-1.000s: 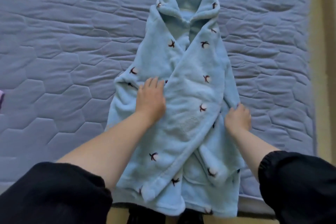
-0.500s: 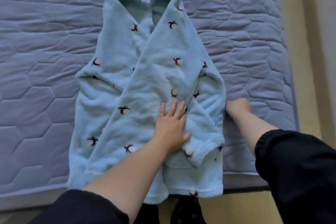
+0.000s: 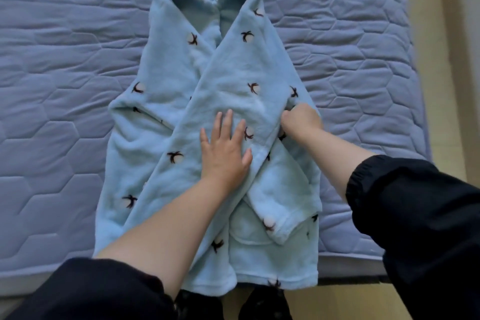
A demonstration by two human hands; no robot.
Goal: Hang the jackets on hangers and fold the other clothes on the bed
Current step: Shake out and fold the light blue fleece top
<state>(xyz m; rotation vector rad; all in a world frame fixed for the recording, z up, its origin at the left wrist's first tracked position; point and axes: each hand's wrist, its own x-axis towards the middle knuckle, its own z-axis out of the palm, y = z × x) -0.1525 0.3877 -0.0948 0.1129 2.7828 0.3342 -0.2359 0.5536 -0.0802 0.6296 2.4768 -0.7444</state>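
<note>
Fingers (image 3: 228,125) of the left hand (image 3: 224,157) lie spread, pressing a crossed sleeve (image 3: 233,96) flat. The right hand (image 3: 302,120) curls its fingers to pinch the right edge of the blue fleece robe (image 3: 168,73). The robe lies mid-frame on the quilted mattress (image 3: 65,73). If the pressure comes off too soon, the bulky sleeves will probably spring open.
</note>
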